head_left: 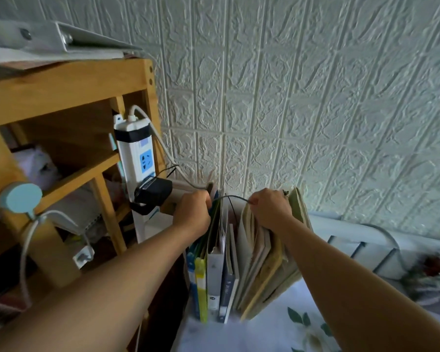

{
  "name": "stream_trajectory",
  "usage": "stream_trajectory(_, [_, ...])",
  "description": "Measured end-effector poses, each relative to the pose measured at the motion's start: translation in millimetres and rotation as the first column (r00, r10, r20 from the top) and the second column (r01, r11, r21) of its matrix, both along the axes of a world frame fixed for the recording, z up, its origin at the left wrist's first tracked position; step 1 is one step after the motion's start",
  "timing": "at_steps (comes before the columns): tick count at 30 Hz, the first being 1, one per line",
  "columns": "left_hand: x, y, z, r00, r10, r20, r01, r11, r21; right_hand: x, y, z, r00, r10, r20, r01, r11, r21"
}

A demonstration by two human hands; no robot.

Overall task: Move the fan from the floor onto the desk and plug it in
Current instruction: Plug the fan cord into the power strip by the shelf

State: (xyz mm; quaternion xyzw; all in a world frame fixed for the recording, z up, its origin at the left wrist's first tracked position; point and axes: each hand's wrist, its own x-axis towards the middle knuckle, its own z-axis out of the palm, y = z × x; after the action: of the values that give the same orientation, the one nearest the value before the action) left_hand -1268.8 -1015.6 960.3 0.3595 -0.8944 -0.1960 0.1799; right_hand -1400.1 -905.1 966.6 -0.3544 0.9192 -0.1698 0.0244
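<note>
- The thin dark cable (pixel 235 197) runs in a small arch between the two hands, above the upright books (pixel 215 262).
- The left hand (pixel 193 212) is curled around one end of the cable; the right hand (pixel 271 208) pinches the other end.
- Just left of the left hand, a boxy black adapter (pixel 154 191) sits in the white plastic power strip (pixel 136 153), which hangs on the wooden shelf (pixel 69 85).
- Behind both hands, the white wall (pixel 315 97) has an embossed tile texture.
- The fan itself is not in view.
</note>
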Motion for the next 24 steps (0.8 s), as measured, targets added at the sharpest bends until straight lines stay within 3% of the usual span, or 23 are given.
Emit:
stream_trajectory(4, [7.2, -3.1, 1.3, 0.998, -0.046, 0.044, 0.043, 0.998, 0.052, 1.3, 11.6, 2.1, 0.998, 0.028, 0.06, -0.026, 0.999, -0.047])
stream_trajectory(10, [20.7, 5.4, 11.5, 0.99, -0.084, 0.115, 0.077, 0.995, 0.06, 15.1, 34.2, 14.8, 0.999, 0.02, 0.026, -0.017, 0.996, -0.09])
stream_trajectory(17, [51.1, 25.9, 20.5, 0.994, -0.091, 0.065, 0.092, 0.996, -0.017, 53.0, 70.1, 25.2, 1.0, -0.028, -0.009, 0.027, 0.996, -0.088])
stream_trajectory(24, [104.9, 65.3, 40.0, 0.968, -0.244, 0.049, 0.238, 0.965, 0.108, 122.4, 124.8, 28.5, 0.993, -0.121, 0.002, 0.121, 0.991, -0.054])
